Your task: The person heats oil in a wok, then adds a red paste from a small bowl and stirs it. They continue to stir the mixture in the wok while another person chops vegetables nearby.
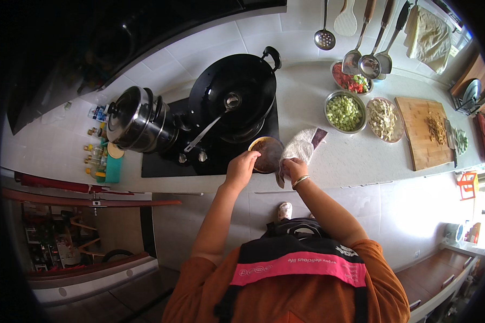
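A round bowl (268,155) with a yellowish rim holds dark brown contents, and faint steam seems to hang over it. It stands at the right front of the black cooktop (165,167). My left hand (241,169) has its fingers drawn together over the bowl's left rim; whether they pinch the rim is hard to tell. On the bowl's right side, my right hand (295,168) grips a grey cloth (301,146), part of which hangs down by the bowl. Behind the bowl sits a large black wok (214,89), with a metal ladle (212,127) resting in it.
A lidded steel pot (135,117) stands left of the wok. Bowls of chopped green vegetable (344,111), pale pieces (382,120) and red pieces (349,80) are on the right counter. Beyond lie a cutting board (418,141) and a knife (450,139). Utensils (369,64) hang above.
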Demonstrator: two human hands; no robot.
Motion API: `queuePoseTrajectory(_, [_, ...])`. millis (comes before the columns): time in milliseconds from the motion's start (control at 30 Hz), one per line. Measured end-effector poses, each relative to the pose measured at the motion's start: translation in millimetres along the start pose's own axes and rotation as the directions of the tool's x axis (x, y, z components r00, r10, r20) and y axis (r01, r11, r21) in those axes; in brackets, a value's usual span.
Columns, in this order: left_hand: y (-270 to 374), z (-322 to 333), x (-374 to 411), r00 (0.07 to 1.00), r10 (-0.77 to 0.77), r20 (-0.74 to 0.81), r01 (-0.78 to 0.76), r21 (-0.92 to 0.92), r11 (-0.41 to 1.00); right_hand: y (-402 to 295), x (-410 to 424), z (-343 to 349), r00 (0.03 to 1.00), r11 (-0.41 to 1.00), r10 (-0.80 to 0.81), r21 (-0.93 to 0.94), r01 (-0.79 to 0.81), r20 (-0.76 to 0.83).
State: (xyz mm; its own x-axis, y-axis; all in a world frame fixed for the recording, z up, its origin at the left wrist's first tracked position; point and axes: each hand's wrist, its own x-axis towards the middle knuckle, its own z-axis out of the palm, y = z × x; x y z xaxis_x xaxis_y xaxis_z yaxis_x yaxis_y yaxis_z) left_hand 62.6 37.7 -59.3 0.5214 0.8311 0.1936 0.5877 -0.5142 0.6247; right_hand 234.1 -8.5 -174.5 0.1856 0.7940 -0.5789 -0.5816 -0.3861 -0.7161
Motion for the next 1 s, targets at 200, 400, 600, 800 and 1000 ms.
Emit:
queuePoseTrajectory(200, [-5,6,15,0.994,0.110,-0.020,-0.109,0.022,0.994,-6,-4,4,0.997,0.991,0.069,0.114,-0.071,0.019])
queuePoseTrajectory(400, [-13,12,19,0.992,-0.124,-0.017,0.121,-0.114,0.986,6,7,-5,0.994,0.984,0.064,0.158,-0.076,0.084])
queuePoseTrajectory(600, [-24,12,6,0.951,-0.310,-0.007,0.281,-0.403,0.871,-1,-1,5,0.996,0.975,0.079,0.203,-0.084,0.033])
queuePoseTrajectory(800, [-42,22,-13,0.795,-0.606,0.031,0.448,-0.704,0.551,12,17,-10,0.971,0.922,0.059,0.359,-0.141,0.231])
queuePoseTrajectory(1000, [-50,27,-31,0.686,-0.727,-0.001,0.365,-0.864,0.346,-2,-3,0,0.995,0.985,0.065,0.153,-0.077,0.078])
